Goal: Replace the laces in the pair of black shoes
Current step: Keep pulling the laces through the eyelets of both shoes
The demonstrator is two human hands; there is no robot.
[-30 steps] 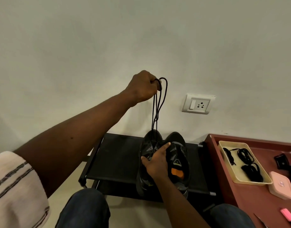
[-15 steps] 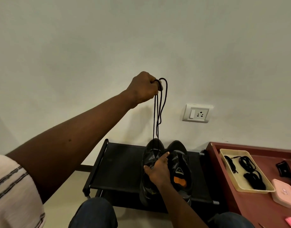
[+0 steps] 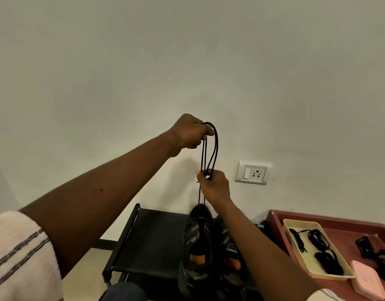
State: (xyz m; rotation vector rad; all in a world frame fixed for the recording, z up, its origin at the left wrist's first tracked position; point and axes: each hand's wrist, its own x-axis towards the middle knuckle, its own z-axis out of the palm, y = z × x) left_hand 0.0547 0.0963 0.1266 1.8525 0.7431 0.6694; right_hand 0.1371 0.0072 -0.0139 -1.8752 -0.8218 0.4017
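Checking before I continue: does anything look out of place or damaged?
Nothing stands out. The left hand holds the black lace looped up, the right hand pinches its strands, which run down into a shoe on the rack. Spare laces lie inside the tray.

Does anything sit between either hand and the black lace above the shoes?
Nothing visible does. The left hand grips the lace at its looped top, the right hand pinches its strands lower down, and the lace runs down to the shoe on the black rack.
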